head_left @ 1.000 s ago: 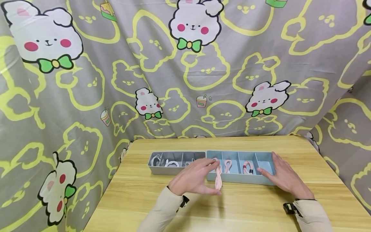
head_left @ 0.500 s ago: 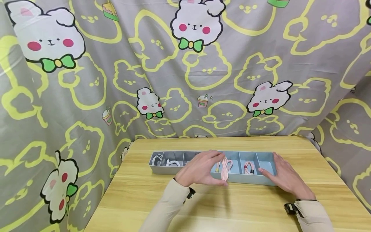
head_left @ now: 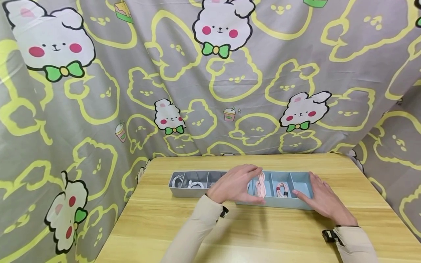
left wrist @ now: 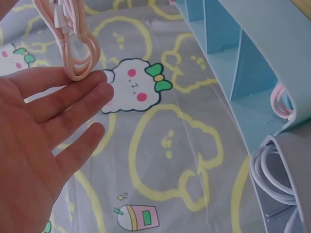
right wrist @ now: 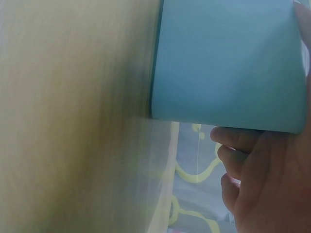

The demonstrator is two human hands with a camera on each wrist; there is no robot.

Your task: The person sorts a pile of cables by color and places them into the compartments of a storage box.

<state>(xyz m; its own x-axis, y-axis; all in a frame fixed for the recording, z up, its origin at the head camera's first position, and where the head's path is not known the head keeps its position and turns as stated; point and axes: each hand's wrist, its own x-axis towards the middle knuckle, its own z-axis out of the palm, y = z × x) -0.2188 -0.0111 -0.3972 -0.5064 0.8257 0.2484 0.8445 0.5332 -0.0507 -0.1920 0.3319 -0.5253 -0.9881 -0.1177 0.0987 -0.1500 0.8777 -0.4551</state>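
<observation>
A coiled pale pink charging cable is pinched upright between the thumb and fingers of my left hand, at the left part of the light blue divided box. Seen in the left wrist view, the cable's looped end lies against the fingertips, with a white connector beside it. My right hand grips the box's right end, thumb at the front rim and fingers along the end wall. Another pink cable with a dark tie sits in a compartment farther right. My left hand hides the leftmost compartment.
A grey divided box adjoins the blue one on the left, holding a white cable and other pale cables. Both stand on a wooden table. A patterned curtain hangs behind and at the sides.
My left hand has moved right and slightly away from me, carrying the pink cable from the leftmost blue compartment to above the second one. My right hand has stayed at the box's end.
</observation>
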